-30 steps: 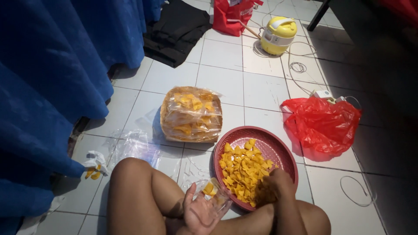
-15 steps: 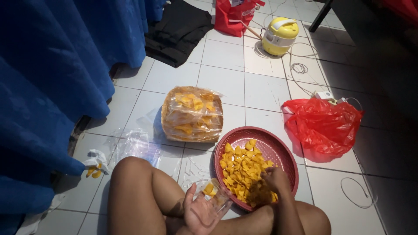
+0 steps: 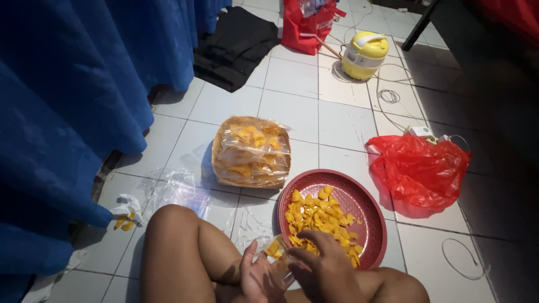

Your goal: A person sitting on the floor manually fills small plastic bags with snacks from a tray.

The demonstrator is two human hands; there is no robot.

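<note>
Seated on white floor tiles, the left hand [image 3: 255,279] pinches open a small clear plastic bag [image 3: 276,252] of yellow chips. The right hand [image 3: 325,264], fingers curled, touches it, beside the round red plastic tray [image 3: 368,210] of chips just ahead-right.

We see soft, even light on the white tiled floor [image 3: 337,118], brightest around the middle, falling off to deep shade at the right edge and upper right corner. The clear bag of chips [image 3: 251,151] shows mild glare on its plastic. Our hands [image 3: 297,272] look slightly blurred and dim. The blue curtain [image 3: 62,112] reads dark, with soft folds.
</note>
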